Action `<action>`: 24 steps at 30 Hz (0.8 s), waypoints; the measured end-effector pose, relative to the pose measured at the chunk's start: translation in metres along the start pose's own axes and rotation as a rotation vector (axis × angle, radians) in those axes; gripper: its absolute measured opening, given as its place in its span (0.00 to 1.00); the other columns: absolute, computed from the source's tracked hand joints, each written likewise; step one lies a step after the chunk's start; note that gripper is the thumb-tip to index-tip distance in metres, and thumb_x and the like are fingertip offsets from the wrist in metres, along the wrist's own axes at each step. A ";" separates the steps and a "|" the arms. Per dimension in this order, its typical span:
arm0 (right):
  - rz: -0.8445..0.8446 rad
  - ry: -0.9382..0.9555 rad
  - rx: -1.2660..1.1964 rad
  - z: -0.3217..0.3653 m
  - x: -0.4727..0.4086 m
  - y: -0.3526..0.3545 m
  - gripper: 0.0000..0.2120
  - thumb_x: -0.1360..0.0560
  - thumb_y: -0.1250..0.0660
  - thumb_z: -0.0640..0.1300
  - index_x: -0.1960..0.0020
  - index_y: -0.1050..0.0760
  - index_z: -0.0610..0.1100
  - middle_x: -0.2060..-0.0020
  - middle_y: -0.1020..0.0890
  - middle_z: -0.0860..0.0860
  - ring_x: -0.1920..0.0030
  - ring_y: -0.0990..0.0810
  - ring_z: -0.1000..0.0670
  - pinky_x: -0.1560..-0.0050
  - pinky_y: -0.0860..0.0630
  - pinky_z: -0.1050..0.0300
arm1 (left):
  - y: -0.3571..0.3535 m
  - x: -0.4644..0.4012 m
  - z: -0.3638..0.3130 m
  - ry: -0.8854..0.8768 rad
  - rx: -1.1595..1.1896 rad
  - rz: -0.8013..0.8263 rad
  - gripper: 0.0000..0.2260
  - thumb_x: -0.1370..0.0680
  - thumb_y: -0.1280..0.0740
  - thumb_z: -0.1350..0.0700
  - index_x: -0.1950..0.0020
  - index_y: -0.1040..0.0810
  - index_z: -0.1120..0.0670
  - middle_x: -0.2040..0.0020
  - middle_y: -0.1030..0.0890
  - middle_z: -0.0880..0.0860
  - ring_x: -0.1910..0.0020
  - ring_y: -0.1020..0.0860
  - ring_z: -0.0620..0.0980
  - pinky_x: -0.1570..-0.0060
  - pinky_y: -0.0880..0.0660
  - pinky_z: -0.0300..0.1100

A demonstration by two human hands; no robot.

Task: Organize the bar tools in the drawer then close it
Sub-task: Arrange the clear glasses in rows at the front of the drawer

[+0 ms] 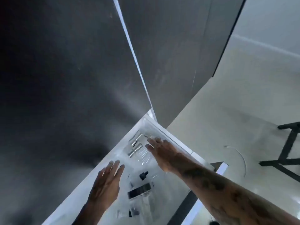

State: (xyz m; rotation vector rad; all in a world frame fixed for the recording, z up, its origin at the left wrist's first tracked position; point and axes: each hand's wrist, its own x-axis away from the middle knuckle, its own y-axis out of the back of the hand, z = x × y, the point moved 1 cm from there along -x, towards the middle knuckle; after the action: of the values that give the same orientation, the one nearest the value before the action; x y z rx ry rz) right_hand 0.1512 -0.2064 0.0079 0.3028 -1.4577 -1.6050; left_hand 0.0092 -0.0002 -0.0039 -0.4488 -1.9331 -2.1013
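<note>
A white drawer [178,143] stands pulled out below dark cabinet fronts, seen from steeply above. Shiny metal jiggers [135,144] lie at its far end. A small dark dropper bottle [143,175] and a dark-banded cylindrical tool [140,190] lie nearer me, with clear glass items below them, too blurred to name. My right hand [159,151] reaches over the far part of the drawer, fingers spread, empty, just right of the jiggers. My left hand [108,181] hovers flat over the drawer's left side, fingers apart, holding nothing.
Dark cabinet doors [170,54] rise above the drawer, with a bright gap between them. Pale floor [227,119] lies to the right. Black stool legs [285,153] stand at the right edge. A lit strip [221,169] runs beside the drawer's right side.
</note>
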 end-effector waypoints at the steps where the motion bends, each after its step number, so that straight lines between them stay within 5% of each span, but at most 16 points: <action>1: 0.011 0.005 0.023 0.001 -0.007 -0.005 0.37 0.31 0.30 0.33 0.26 0.41 0.41 0.25 0.41 0.42 0.28 0.37 0.40 0.34 0.33 0.45 | -0.009 -0.009 0.005 -0.025 -0.022 -0.021 0.36 0.48 0.19 0.62 0.39 0.19 0.55 0.38 0.19 0.58 0.41 0.19 0.60 0.45 0.22 0.52; 4: -0.061 0.050 0.056 -0.001 -0.024 -0.019 0.39 0.33 0.27 0.33 0.26 0.39 0.42 0.28 0.36 0.43 0.31 0.34 0.40 0.37 0.28 0.45 | -0.024 -0.023 0.014 -0.081 -0.075 -0.008 0.40 0.50 0.20 0.63 0.37 0.20 0.55 0.38 0.19 0.60 0.42 0.19 0.63 0.38 0.32 0.55; 13: -0.143 0.046 0.268 -0.005 -0.035 -0.028 0.33 0.31 0.27 0.40 0.29 0.35 0.38 0.31 0.33 0.41 0.30 0.36 0.40 0.33 0.32 0.45 | -0.024 -0.042 0.009 -0.130 -0.158 0.001 0.36 0.53 0.16 0.53 0.45 0.16 0.54 0.48 0.15 0.60 0.51 0.17 0.63 0.51 0.21 0.57; 19: -0.132 0.080 0.269 -0.004 -0.023 -0.031 0.28 0.33 0.27 0.40 0.36 0.31 0.37 0.46 0.22 0.42 0.47 0.25 0.43 0.41 0.28 0.47 | -0.009 -0.011 0.018 -0.026 -0.019 -0.102 0.37 0.47 0.18 0.53 0.39 0.20 0.54 0.41 0.18 0.58 0.45 0.19 0.62 0.50 0.21 0.53; 24: -0.103 0.093 0.093 0.001 0.016 0.008 0.28 0.29 0.33 0.38 0.31 0.37 0.37 0.36 0.29 0.38 0.43 0.26 0.39 0.40 0.29 0.44 | 0.022 0.051 -0.010 0.126 0.223 -0.337 0.25 0.34 0.37 0.47 0.37 0.25 0.51 0.37 0.19 0.53 0.40 0.20 0.57 0.59 0.18 0.50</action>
State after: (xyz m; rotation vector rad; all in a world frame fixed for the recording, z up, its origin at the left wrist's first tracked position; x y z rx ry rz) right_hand 0.1453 -0.2163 0.0218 0.5071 -1.4679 -1.5848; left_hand -0.0301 -0.0112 0.0355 0.0588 -2.2589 -2.0045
